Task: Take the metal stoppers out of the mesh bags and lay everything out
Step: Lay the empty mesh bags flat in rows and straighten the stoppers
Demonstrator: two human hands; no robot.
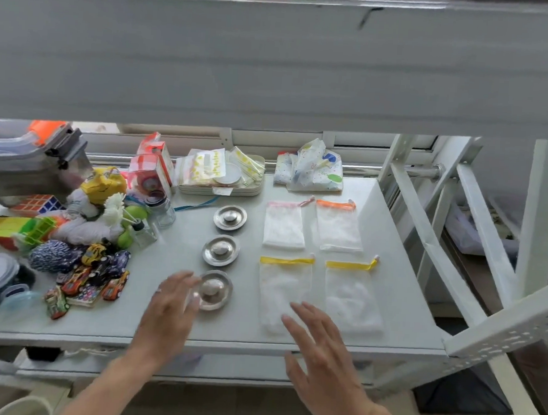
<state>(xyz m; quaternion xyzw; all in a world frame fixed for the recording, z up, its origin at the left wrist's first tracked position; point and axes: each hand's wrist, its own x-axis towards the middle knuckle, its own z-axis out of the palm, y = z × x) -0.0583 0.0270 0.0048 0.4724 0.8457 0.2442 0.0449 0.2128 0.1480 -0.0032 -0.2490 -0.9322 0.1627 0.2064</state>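
Three round metal stoppers lie in a column on the grey shelf (174,239): the far stopper (230,217), the middle stopper (220,251) and the near stopper (215,289). To their right, several white mesh bags lie flat in two rows: a pink-topped bag (284,224), an orange-topped bag (338,226), and two yellow-topped bags (283,291) (352,295). My left hand (171,310) hovers with fingers spread, fingertips at the near stopper's left edge. My right hand (324,354) is spread over the near corner of the left yellow-topped bag. Both hands hold nothing.
A heap of toys (81,237), with toy cars, puzzle cubes and small glass jars, fills the shelf's left side. A tray of packets (221,175) and a folded printed cloth (310,172) stand at the back. White frame bars (425,235) rise at the right edge.
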